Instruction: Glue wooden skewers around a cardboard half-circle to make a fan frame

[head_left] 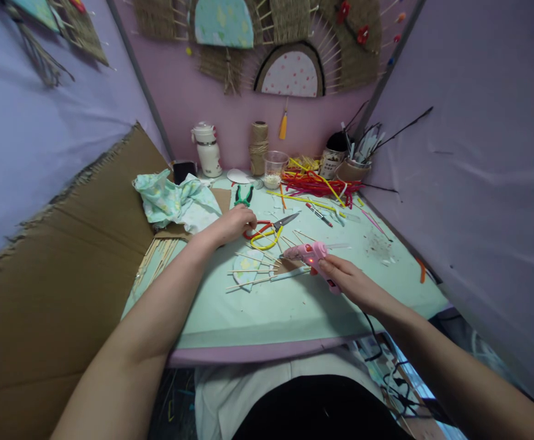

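Note:
My right hand (347,278) is wrapped around a pink hot glue gun (310,253) with a small orange light on its body. The gun's nozzle points left, over thin wooden sticks (251,271) that fan out from a half-round piece. Part of that piece lies behind the gun; its pale green floral fabric (247,264) shows on the left. My left hand (237,225) is closed with its fingertips pinching a thin stick just above the fan. Scissors (267,237) with red and yellow handles lie beside those fingertips, blades pointing up and right.
Green-handled pliers (243,197), crumpled floral fabric (175,201) and spare sticks (159,260) surround the work. Behind stand a white bottle (209,151), twine spool (259,150) and plastic cup (274,168). Red pipe cleaners (317,186) lie at back right. Cardboard (74,256) leans left.

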`<state>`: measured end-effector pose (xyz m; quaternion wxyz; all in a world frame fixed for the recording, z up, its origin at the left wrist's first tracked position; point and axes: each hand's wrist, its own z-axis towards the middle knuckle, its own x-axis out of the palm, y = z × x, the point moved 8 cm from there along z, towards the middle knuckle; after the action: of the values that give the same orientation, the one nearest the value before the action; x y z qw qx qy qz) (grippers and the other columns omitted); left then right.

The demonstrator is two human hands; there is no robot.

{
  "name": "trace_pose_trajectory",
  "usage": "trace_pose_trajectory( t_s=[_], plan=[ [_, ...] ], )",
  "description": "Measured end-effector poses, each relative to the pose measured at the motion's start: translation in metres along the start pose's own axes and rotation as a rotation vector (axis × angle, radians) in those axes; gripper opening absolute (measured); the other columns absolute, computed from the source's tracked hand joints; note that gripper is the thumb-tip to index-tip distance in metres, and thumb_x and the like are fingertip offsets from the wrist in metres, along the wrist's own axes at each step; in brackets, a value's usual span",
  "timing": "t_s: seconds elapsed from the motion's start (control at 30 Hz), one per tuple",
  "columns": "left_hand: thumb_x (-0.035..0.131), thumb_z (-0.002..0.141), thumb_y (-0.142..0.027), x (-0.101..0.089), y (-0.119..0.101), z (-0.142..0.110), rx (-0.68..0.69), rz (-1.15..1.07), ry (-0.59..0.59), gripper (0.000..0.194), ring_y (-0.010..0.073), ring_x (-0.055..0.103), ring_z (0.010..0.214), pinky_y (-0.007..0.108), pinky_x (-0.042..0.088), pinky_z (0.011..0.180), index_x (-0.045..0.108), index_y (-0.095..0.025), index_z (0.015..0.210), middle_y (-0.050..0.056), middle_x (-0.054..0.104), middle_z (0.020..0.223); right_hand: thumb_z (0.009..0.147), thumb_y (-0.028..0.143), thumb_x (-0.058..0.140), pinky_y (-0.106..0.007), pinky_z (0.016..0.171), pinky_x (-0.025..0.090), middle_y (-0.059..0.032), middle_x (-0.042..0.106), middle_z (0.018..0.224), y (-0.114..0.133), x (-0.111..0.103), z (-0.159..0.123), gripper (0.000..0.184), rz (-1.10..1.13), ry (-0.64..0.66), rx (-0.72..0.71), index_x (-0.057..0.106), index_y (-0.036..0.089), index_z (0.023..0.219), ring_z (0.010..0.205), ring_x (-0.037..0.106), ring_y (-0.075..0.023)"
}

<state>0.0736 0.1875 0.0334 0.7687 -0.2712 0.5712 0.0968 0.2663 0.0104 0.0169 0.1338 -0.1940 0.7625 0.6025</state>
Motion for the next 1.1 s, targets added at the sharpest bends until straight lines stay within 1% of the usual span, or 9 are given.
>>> trace_pose_trajectory(
  t_s=[0.13, 0.33, 0.43, 0.57, 0.7, 0.97, 1.1],
  plan=[
    [0.057, 0.077, -0.005, 0.0, 0.001, 0.001, 0.003, -0.001, 0.001, 0.015, 0.0209, 0.052, 0.091, 0.032, 0.043, 0.083, 0.067, -0.017, 0.078, 0.005, 0.064, 0.082, 0.088, 0.065, 0.046, -0.027, 0.062, 0.044, -0.003, 0.055, 0.082, 0.0, 0.001, 0.001, 0.049, -0.002, 0.004, -0.008, 0.064, 0.019, 0.089, 0.076, 0.049, -0.017],
    [0.056, 0.075, -0.004, 0.0, -0.001, 0.001, 0.003, -0.004, 0.005, 0.017, 0.0209, 0.053, 0.09, 0.033, 0.043, 0.083, 0.067, -0.017, 0.078, 0.005, 0.066, 0.082, 0.086, 0.067, 0.047, -0.027, 0.063, 0.043, -0.0045, 0.059, 0.089, -0.002, 0.0, -0.001, 0.05, 0.01, 0.005, 0.034, 0.063, 0.02, 0.091, 0.079, 0.051, -0.018],
    [0.056, 0.074, -0.004, 0.0, -0.003, 0.001, 0.004, 0.001, 0.007, 0.017, 0.021, 0.053, 0.089, 0.032, 0.043, 0.083, 0.067, -0.017, 0.076, 0.005, 0.067, 0.081, 0.086, 0.067, 0.047, -0.027, 0.062, 0.043, -0.0041, 0.058, 0.088, 0.0, 0.0, -0.002, 0.05, 0.006, 0.012, 0.033, 0.062, 0.02, 0.092, 0.076, 0.05, -0.017],
    [0.055, 0.074, -0.004, 0.0, -0.005, 0.001, 0.02, 0.012, 0.009, 0.017, 0.0209, 0.052, 0.087, 0.032, 0.043, 0.082, 0.067, -0.017, 0.076, 0.006, 0.067, 0.081, 0.087, 0.068, 0.045, -0.026, 0.059, 0.04, -0.0026, 0.055, 0.081, 0.001, -0.001, -0.003, 0.052, -0.023, 0.016, 0.014, 0.063, 0.019, 0.089, 0.069, 0.047, -0.0151],
    [0.054, 0.074, -0.004, 0.001, -0.007, 0.001, 0.021, 0.011, 0.016, 0.017, 0.0212, 0.051, 0.087, 0.032, 0.042, 0.082, 0.066, -0.017, 0.076, 0.006, 0.067, 0.081, 0.088, 0.068, 0.044, -0.026, 0.057, 0.038, -0.0022, 0.055, 0.08, -0.001, -0.002, -0.003, 0.053, -0.019, 0.022, -0.013, 0.063, 0.018, 0.089, 0.066, 0.045, -0.0136],
    [0.052, 0.073, -0.005, 0.002, -0.01, 0.001, 0.019, 0.0, 0.018, 0.018, 0.0208, 0.051, 0.082, 0.032, 0.041, 0.079, 0.066, -0.017, 0.074, 0.005, 0.066, 0.076, 0.089, 0.067, 0.044, -0.026, 0.058, 0.039, -0.0024, 0.056, 0.08, -0.002, -0.004, -0.005, 0.052, -0.029, 0.022, -0.009, 0.063, 0.018, 0.088, 0.069, 0.047, -0.0149],
    [0.053, 0.073, -0.005, 0.001, -0.012, 0.001, 0.027, -0.006, 0.013, 0.017, 0.0202, 0.05, 0.081, 0.032, 0.041, 0.079, 0.065, -0.018, 0.074, 0.005, 0.066, 0.076, 0.088, 0.067, 0.046, -0.026, 0.059, 0.04, -0.0037, 0.058, 0.084, 0.0, -0.004, -0.007, 0.051, -0.024, 0.023, 0.005, 0.063, 0.019, 0.089, 0.073, 0.05, -0.0162]
  ],
)
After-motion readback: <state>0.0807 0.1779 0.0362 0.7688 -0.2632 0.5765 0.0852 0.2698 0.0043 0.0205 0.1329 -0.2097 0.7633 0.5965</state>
